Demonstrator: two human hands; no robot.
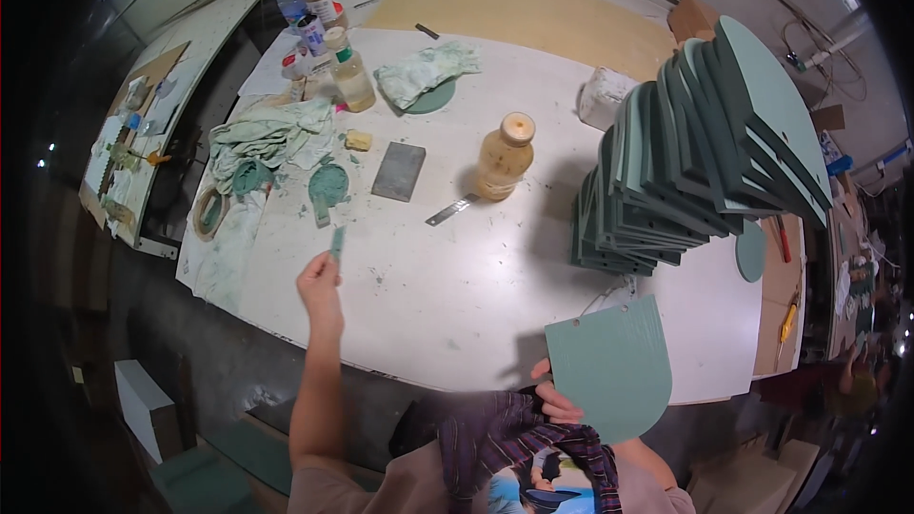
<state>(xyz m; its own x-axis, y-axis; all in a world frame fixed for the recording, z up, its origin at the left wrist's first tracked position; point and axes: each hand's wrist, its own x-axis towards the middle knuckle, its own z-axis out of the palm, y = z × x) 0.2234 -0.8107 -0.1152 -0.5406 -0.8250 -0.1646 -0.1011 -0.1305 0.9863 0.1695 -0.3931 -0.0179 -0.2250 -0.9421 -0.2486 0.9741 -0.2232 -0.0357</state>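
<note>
Pinched in my left hand (320,286) is a small putty knife (338,241), a narrow strip smeared green, held over the near left of the table. My right hand (558,404) grips a flat green panel (614,366) by its left edge; the panel has one rounded end and is tilted up at the table's front edge. Just beyond my left hand lies a round patch of green putty (329,181) with a scraper-like handle toward me. A second lump of putty (252,176) sits to its left, beside a roll of tape (209,214).
A tall stack of green panels (657,171) stands on the right. Mid-table are a capped bottle (506,160), a metal blade (451,209), a grey sanding block (399,171) and a yellow sponge piece (358,140). Stained cloths (286,138) and several bottles (350,76) occupy the back left.
</note>
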